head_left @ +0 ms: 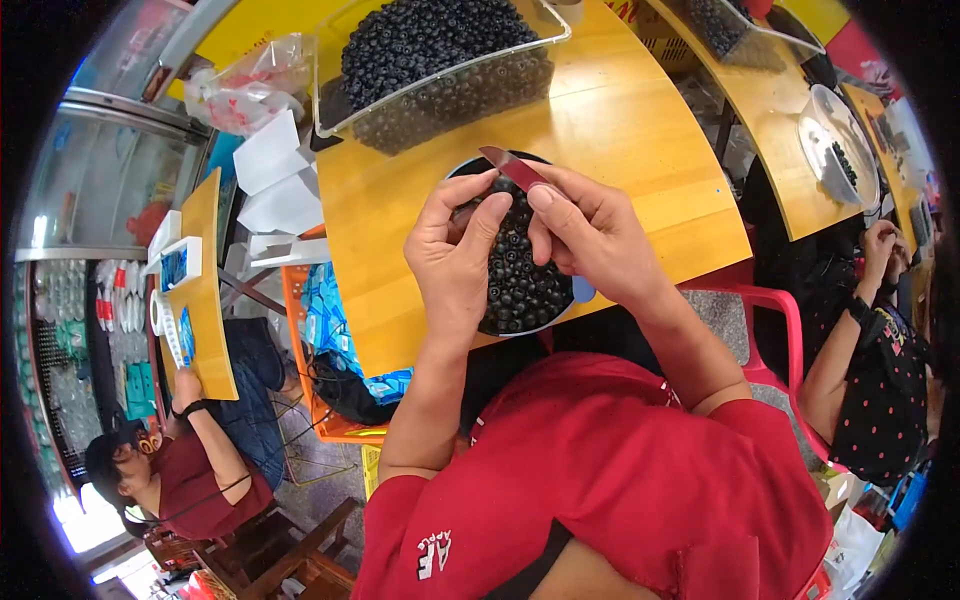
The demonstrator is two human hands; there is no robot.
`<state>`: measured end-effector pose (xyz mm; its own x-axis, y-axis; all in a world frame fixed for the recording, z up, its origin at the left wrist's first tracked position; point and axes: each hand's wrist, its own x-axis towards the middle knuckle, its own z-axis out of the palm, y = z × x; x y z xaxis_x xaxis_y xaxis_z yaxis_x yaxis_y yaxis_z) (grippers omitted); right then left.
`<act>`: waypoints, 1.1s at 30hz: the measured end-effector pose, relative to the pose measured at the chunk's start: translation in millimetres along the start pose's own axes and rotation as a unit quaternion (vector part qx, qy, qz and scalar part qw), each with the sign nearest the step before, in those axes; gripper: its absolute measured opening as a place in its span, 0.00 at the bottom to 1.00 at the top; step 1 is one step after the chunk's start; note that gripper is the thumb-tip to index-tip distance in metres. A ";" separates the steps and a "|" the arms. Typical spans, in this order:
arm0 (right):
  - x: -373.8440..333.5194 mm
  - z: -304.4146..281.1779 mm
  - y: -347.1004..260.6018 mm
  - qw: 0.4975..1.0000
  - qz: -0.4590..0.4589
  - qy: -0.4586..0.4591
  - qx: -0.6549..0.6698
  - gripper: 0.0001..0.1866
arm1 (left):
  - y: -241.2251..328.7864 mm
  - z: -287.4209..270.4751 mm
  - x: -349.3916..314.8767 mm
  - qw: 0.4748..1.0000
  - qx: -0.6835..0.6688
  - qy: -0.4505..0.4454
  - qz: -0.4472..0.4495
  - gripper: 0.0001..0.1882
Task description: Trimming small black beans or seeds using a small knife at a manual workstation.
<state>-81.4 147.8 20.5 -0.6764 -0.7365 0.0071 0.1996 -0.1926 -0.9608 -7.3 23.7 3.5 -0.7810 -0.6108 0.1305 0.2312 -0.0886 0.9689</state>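
Note:
A round bowl (pixel 545 322) with a pale rim stands at the front of the yellow wooden table, filled with small dark round berries (pixel 520 282) that look like blueberries. Over it, my right hand (pixel 590 225) grips a small knife (pixel 512 167), its blade pointing up and left. My left hand (pixel 457 240) is closed in a pinch beside the blade, thumb and index finger together; anything between the fingertips is too small or hidden to make out. A light blue piece (pixel 583 290) shows below my right hand; whether it belongs to the knife, I cannot tell.
A clear plastic bin (pixel 440 105) heaped with the same berries occupies the table's far side. An orange crate (pixel 300 345) with blue packets stands left. A pink chair (pixel 770 340) is at my right. People sit at tables on both sides; the right table (pixel 785 190) holds a bowl.

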 end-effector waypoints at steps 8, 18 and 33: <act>1.0 -1.0 -1.9 0.999 0.020 -0.026 -0.020 0.18 | -3.8 -5.6 -2.7 1.000 -0.014 0.010 0.019 0.08; 4.9 -9.2 13.5 0.989 0.068 -0.050 0.124 0.17 | -8.2 -10.0 2.5 0.995 -0.080 -0.034 0.049 0.08; 3.5 -6.0 4.4 0.987 0.073 -0.076 0.121 0.17 | -12.2 -15.1 2.4 0.993 -0.111 -0.031 0.036 0.09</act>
<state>-87.2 148.3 14.7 -0.5179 -0.8527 -0.0684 0.4635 -0.2125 -0.8603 -3.2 11.4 -11.2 -0.7899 -0.5733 0.2175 0.4052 -0.2218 0.8869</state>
